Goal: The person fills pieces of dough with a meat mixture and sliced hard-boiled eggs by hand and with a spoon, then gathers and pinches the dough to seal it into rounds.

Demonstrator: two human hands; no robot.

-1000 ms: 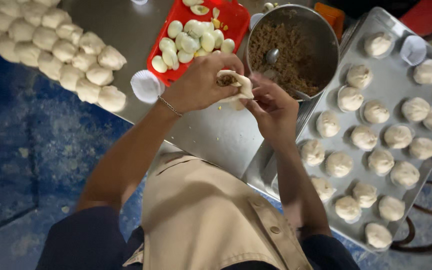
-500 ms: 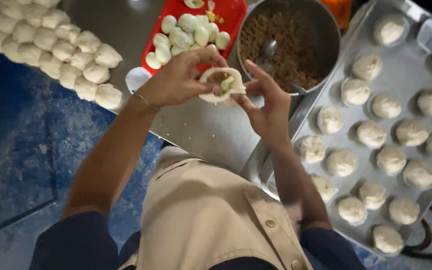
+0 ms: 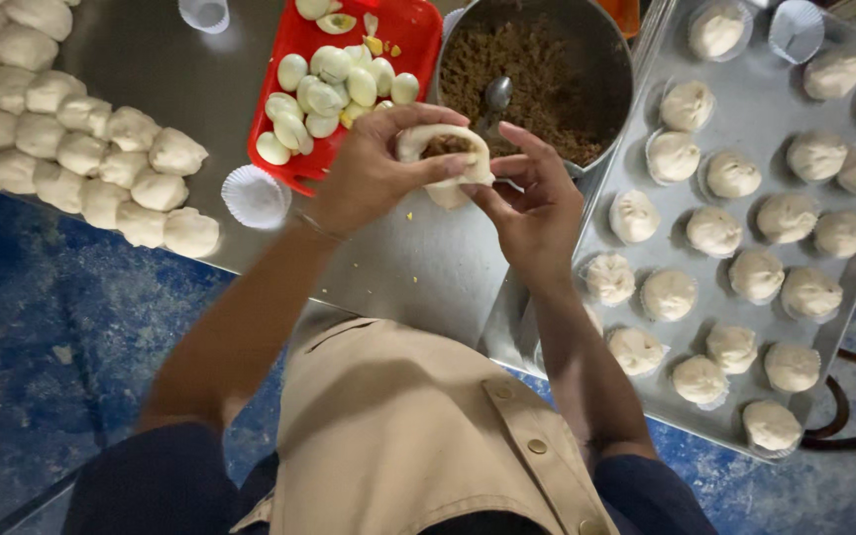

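Seen from above, a person in a tan buttoned apron stands at a grey metal table (image 3: 170,89) over a blue mottled floor (image 3: 42,376). A large rectangular metal baking tray (image 3: 755,119) lies at the right edge of the table, filled with rows of round pale filled buns (image 3: 735,272), many sitting in white paper cups. At the far left of the table lies a heap of plain white dough balls (image 3: 81,159), pressed close together. A round steel bowl of brown minced filling (image 3: 537,74) stands at the top centre, with a metal spoon (image 3: 497,96) resting in it. Just beside the bowl, to its left, a red plastic tray (image 3: 413,45) holds pale halved boiled eggs (image 3: 334,89). An empty white fluted paper cup (image 3: 255,196) sits near that tray's lower corner.

In the middle, above the table and in front of the bowl, both hands hold a flattened round of white dough with brown filling inside (image 3: 448,149). The left hand (image 3: 369,173) grips its near rim with curled fingers; the right hand (image 3: 537,203) pinches the opposite edge between thumb and fingertips.
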